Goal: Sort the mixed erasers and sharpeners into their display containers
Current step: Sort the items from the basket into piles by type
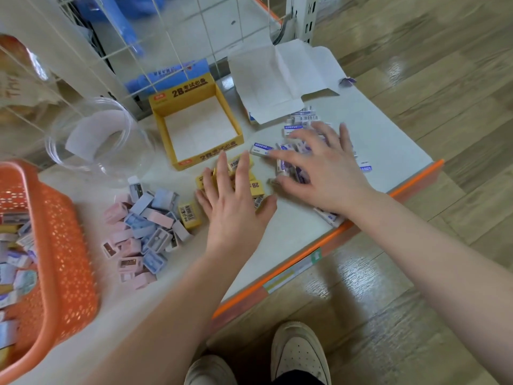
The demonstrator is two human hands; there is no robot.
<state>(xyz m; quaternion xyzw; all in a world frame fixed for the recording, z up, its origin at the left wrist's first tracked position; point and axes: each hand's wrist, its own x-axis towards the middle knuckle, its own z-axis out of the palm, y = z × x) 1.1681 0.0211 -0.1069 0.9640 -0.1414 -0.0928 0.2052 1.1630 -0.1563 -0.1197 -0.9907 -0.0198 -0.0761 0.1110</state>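
L hand (pixel 233 201) is laid flat, fingers spread, on the yellow erasers (pixel 256 187), nothing gripped. R hand (pixel 324 168) is likewise spread over the purple-white erasers (pixel 294 126) toward the shelf's (pixel 388 134) right edge. Three piles are seen grouped by type (sharpeners (pixel 144 226) lie left, nr the front edge). The yellow display box (pixel 211 155) at the back is seen empty, so filling is judged not yet begun. Mixed stock is left in the orange basket (pixel 55 218).

2 white shoes (pixel 299 354) on wood-plank floor (pixel 444 79); wire grid (pixel 177 55) behind shelf (pixel 388 140), blue packs (pixel 177 75), perhaps stationery, beyond.
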